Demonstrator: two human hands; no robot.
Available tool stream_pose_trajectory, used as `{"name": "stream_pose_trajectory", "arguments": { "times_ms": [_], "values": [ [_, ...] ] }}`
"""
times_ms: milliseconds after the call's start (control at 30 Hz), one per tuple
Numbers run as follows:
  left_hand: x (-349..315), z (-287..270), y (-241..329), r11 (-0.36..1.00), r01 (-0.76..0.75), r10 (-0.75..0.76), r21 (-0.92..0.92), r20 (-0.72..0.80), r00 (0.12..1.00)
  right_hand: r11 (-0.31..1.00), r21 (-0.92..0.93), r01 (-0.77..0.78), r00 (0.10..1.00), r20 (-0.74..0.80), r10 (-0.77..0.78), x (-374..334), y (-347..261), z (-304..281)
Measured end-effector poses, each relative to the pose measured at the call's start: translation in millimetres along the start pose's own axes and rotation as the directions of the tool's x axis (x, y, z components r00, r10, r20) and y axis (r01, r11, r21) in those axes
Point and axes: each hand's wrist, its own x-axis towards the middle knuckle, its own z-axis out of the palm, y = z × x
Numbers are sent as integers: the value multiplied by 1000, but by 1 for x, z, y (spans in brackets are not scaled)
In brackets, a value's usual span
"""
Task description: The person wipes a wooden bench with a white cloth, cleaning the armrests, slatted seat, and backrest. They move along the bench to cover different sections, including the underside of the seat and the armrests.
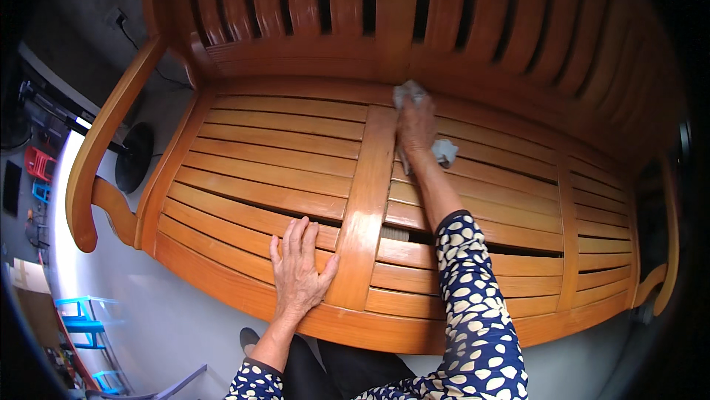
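From the head camera, the crumpled light grey cloth (436, 145) lies on the back part of the seat of the glossy orange-brown slatted wooden bench (281, 156), close to the backrest. It is directly under the right hand (416, 125), which presses on it with the fingers bent around it; cloth sticks out above and beside the hand. The left hand (299, 270) lies flat and open, fingers spread, on the front slats, holding nothing, well apart from the cloth.

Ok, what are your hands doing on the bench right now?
Left hand flat on wooden bench seat slats. Right hand pressing grey cloth near the backrest. Nothing in the way.
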Motion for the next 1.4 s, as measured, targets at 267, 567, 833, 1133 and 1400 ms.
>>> {"name": "stream_pose_trajectory", "arguments": {
  "times_ms": [267, 567, 833, 1133, 1400],
  "values": [
    [-2, 0, -1, 1000, 10, -10, 14, 1, 1000, 945, -145, -294, 955, -71, 286, 7, 41, -21],
    [-1, 3, -1, 999, 21, -22, 29, 0, 1000, 996, 84, -23, 999, 41, 19, -38, -65, 6],
    [-2, 2, -4, 1000, 22, -22, 5, -10, 1000, 998, -48, -45, 995, 82, 49, -22, -2, -16],
    [-3, 6, -3, 1000, 2, -3, -24, -45, 999, 960, -156, -231, 973, -50, 226, -22, 39, -43],
    [-3, 8, -4, 1000, 5, -6, -6, -68, 998, 976, 217, 33, 960, 263, -91, -77, -5, -79]
  ]
}}
